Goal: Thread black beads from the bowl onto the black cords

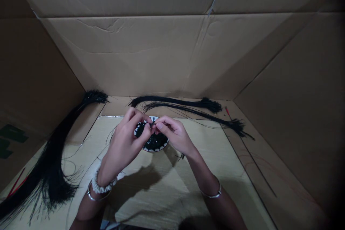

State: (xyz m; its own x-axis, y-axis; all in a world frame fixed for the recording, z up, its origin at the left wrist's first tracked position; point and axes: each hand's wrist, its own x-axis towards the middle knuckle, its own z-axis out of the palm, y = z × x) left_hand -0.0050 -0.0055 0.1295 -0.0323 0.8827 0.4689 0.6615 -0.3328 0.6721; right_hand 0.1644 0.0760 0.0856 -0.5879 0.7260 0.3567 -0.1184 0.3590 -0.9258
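Observation:
My left hand (126, 136) and my right hand (176, 134) meet above a small plate or bowl with a white patterned rim (166, 143). Fingertips of both hands pinch a thin black strand (152, 124) between them; its exact shape is too small to make out. Inside the dish lies a heap of shiny black pieces (155, 141), partly covered by my fingers. A few loose thin strands stick out beside my left wrist.
A thick bundle of black strands (58, 154) curves along the left side. Two thinner black bundles (172, 100) (194, 109) lie at the back. A red-handled tool (228, 111) rests at the back right. Cardboard walls (134, 54) enclose the back and sides.

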